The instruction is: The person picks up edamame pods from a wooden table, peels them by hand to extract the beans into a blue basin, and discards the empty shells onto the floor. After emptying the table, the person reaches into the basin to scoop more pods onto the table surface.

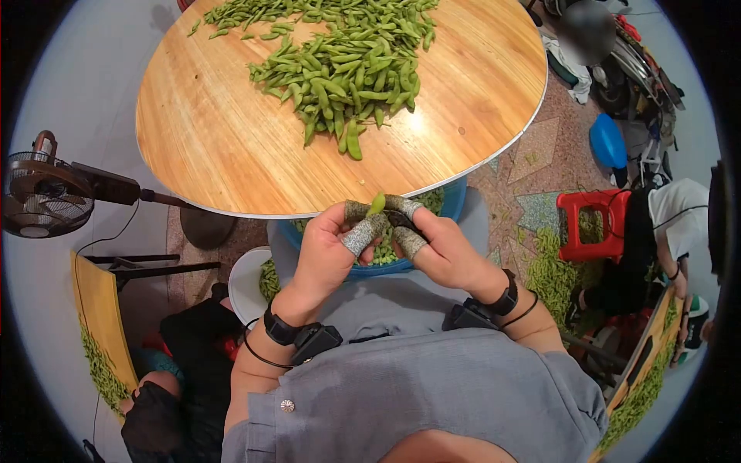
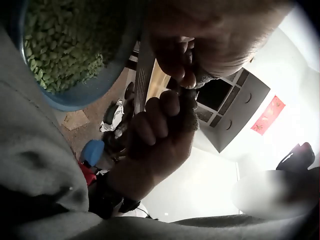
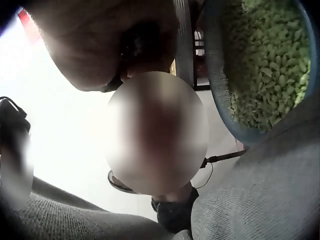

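In front of my body, just below the table edge, both hands meet over a green soybean pod point(image 1: 377, 204). My left hand point(image 1: 323, 245) pinches it between thumb and forefinger, which wear grey speckled wraps point(image 1: 359, 238). The right hand point(image 1: 449, 245) closes in from the other side, its wrapped thumb and forefinger right at the pod. A dark patch point(image 1: 401, 221) shows between those right fingers; I cannot tell what it is. Under the hands stands a blue basin point(image 1: 457, 202) of shelled green beans point(image 3: 267, 70). In the left wrist view, the fingertips come together in shadow.
A heap of soybean pods point(image 1: 340, 77) covers part of the round wooden table point(image 1: 208, 139). To the left are a fan point(image 1: 50, 193) and a white bucket point(image 1: 245, 284). At right stand a red stool point(image 1: 590, 224), scattered pods point(image 1: 552, 270) and a blue tub point(image 1: 608, 141). Other people sit at both sides.
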A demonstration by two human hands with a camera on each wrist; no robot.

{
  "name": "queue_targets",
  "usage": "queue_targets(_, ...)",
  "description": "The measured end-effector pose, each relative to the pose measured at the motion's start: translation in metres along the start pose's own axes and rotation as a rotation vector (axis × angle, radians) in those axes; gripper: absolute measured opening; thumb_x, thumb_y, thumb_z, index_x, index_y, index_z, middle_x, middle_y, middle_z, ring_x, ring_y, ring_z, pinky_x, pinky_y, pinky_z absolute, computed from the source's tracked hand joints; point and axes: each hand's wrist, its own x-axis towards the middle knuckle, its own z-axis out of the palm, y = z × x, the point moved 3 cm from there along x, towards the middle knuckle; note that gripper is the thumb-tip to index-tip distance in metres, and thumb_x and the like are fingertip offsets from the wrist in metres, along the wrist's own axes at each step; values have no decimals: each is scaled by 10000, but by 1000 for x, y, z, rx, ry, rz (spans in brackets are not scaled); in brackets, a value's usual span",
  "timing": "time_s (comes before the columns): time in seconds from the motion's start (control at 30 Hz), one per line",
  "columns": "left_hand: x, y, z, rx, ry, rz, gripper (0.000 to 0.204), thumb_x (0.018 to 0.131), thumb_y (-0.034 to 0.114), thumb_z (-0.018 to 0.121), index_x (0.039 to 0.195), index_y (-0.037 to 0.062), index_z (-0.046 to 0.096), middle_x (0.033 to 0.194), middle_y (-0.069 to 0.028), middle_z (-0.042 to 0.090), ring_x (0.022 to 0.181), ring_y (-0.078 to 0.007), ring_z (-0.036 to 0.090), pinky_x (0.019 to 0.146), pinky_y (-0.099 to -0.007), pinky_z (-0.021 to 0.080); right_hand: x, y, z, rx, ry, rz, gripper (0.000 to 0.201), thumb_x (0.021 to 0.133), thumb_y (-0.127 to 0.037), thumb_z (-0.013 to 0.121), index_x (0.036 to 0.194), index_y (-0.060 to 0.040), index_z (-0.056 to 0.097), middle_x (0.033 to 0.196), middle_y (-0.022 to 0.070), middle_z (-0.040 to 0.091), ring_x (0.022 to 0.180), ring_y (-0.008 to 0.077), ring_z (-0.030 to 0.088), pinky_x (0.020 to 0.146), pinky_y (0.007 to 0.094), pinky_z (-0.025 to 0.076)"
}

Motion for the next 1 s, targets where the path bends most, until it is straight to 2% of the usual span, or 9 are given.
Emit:
queue_targets(0.2, -3, -3, -2, 116, -21, 39, 113, 860, 82, 606, 953, 17, 608, 748, -25, 626, 583, -66, 538, 517, -214, 433, -2, 7, 6, 60, -9, 25, 421, 824, -50, 436, 1240, 13, 447, 929, 169, 584, 827, 255, 583, 771, 331, 466)
queue_targets(0.27, -2, -4, -6, 577, -2, 360, 195, 864, 119, 623, 1016, 0, 602, 785, -25, 638, 592, -70, 565, 520, -200, 455, -3, 6, 7, 205, -10, 78, 360, 843, -66, 442, 1196, -5, 476, 851, 87, 575, 739, 184, 557, 685, 293, 463)
queue_targets(0.4, -5, 11, -4, 941, -11, 636, 232, 783, 115, 681, 977, 6, 616, 759, -96, 631, 642, -137, 582, 595, -302, 485, -4, 12, 8, 394, -86, 250, 278, 880, -90, 444, 1148, -42, 503, 773, -4, 518, 619, 91, 476, 545, 229, 407)
queue_targets(0.5, -6, 9, -10, 691, -66, 372, 195, 809, 141, 675, 947, 16, 619, 732, -62, 625, 651, -111, 585, 577, -267, 482, -5, 8, 12, 670, -142, 391, 241, 912, -109, 430, 1138, -88, 510, 723, -44, 462, 539, 29, 366, 465, 174, 305)
queue_targets(0.57, -8, 2, -11, 108, -173, -130, 166, 836, 149, 660, 947, 34, 618, 717, -26, 610, 632, -79, 575, 538, -221, 469, -6, 7, 15, 916, -243, 492, 259, 930, -109, 404, 1176, -120, 486, 724, -48, 450, 522, 18, 319, 449, 163, 272)
queue_targets(0.7, 0, -20, -10, -114, -153, -145, 155, 846, 141, 657, 960, 48, 611, 736, -6, 596, 598, -53, 554, 499, -183, 449, -6, 18, 18, 1046, -258, 489, 283, 932, -103, 389, 1205, -134, 458, 742, -46, 451, 532, 16, 316, 448, 163, 262)
queue_targets(0.9, 3, -23, -12, 227, 13, 82, 111, 868, 119, 618, 928, 31, 586, 758, -8, 592, 584, -65, 561, 492, -204, 459, -8, 20, 17, 925, -233, 561, 290, 922, -100, 375, 1199, -141, 452, 771, -41, 465, 567, 14, 343, 463, 156, 281)
queue_targets(0.97, 1, -19, -9, 977, 81, 548, 77, 898, 94, 544, 921, 26, 572, 723, -16, 587, 564, -71, 556, 483, -220, 455, -9, 26, 18, 827, -164, 564, 283, 914, -107, 378, 1182, -134, 464, 768, -41, 467, 569, 21, 362, 473, 163, 308)
queue_targets(1.0, -1, -19, -7, 978, 79, 547, 77, 898, 94, 544, 921, 26, 572, 723, -16, 587, 564, -71, 556, 483, -220, 455, -10, 29, 20, 829, -163, 564, 283, 914, -107, 378, 1182, -134, 464, 768, -41, 467, 569, 21, 362, 473, 163, 308)
